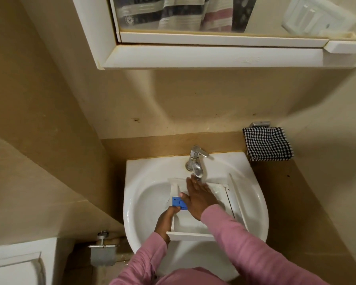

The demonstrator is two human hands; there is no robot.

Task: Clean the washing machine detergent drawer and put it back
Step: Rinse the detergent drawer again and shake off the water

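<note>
Under the tap, the right hand lies flat, fingers straight, over the detergent drawer, while the left hand grips its left wall by the blue insert. The drawer rests in the sink, spanning near rim to tap.

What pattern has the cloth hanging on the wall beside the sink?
The cloth has small black-and-white checks; the head view shows it.
</note>
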